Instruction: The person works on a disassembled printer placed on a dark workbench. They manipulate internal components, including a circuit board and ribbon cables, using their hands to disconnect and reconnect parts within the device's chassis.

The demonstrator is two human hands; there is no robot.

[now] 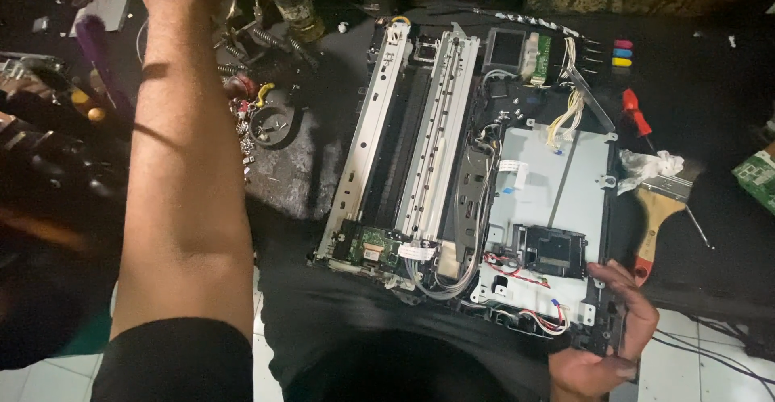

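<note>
Two bare arms, head view

Left arm [187,168]: extended straight up-frame, black sleeve at the upper arm, hand out of view past the top edge. Right hand [609,333]: lower right, fingers [626,281] bent and spread, thumb low, wrist cropped.

You look down on a dark work surface [710,87] spread with black cloth; below its near edge you see a white tiled floor [702,353], where thin black cables [710,352] trail across the tiles; light is dim and uneven, brightest on the floor, the far corners falling into shadow.
</note>
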